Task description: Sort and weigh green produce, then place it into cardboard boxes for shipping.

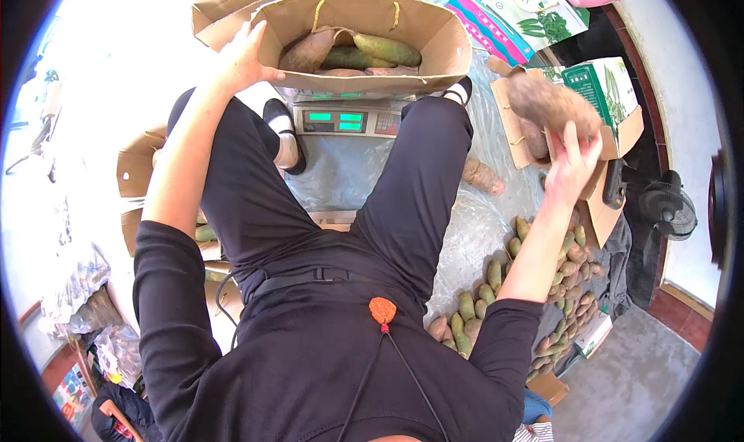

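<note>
A large brown tuber (pixel 554 105), slightly smeared by motion, is in my right hand (pixel 573 163), raised at the right above an opened carton. My left hand (pixel 242 61) rests at the left corner of a brown cardboard gift box (pixel 372 82) with yellow cord handles, thumb and fingers apart. Inside that box lie a brown tuber (pixel 308 51) and long green roots (pixel 387 49); the lower layer is partly hidden. Beneath the box stands a digital scale (pixel 341 121) with lit green displays, between my feet.
Another brown tuber (pixel 483 176) lies on the plastic sheet (pixel 465 233). Several green and pinkish roots (pixel 570 283) are heaped at the right. Opened cartons (pixel 612 132) stand far right near a black fan (pixel 668 209); another carton (pixel 138 167) is at my left.
</note>
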`<state>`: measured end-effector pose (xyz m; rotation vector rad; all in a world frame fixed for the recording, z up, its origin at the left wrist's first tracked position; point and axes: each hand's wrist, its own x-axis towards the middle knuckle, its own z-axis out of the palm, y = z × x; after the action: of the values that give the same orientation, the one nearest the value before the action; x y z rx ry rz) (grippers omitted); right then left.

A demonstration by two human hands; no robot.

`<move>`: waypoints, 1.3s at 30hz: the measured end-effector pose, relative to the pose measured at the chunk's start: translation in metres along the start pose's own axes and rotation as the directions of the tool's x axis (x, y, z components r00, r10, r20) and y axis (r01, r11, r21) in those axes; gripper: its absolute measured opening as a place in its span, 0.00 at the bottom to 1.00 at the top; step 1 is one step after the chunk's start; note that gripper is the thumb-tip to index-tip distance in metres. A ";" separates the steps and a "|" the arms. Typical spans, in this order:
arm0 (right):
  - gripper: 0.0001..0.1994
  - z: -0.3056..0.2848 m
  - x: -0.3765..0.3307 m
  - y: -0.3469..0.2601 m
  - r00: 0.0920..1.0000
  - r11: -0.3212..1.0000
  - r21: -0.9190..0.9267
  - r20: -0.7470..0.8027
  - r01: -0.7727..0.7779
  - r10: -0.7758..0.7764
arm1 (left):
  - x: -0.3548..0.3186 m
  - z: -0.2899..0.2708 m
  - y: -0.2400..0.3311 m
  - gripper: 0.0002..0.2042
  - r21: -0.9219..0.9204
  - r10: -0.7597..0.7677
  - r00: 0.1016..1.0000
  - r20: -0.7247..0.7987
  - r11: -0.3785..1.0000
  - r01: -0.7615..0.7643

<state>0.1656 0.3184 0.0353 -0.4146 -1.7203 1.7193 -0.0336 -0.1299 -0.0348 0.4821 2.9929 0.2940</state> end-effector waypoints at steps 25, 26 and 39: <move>0.15 -0.082 -0.067 0.167 0.829 0.712 -0.479 -0.064 -0.514 0.555 | 0.011 0.018 -0.014 0.52 -0.104 0.079 0.994 -0.076 0.991 -0.086; 0.15 -0.094 -0.092 0.177 0.782 0.657 -0.483 -0.100 -0.579 0.616 | 0.009 0.019 -0.015 0.52 -0.101 0.081 0.994 -0.071 0.991 -0.088; 0.13 -0.153 -0.338 0.272 0.350 0.329 -0.179 -0.100 -0.927 0.931 | 0.008 0.017 -0.011 0.56 -0.102 0.094 0.989 -0.110 0.989 -0.106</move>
<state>0.4497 0.2397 -0.3183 -1.8213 -1.7716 2.2578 -0.0425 -0.1344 -0.0538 0.6256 3.0377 0.5013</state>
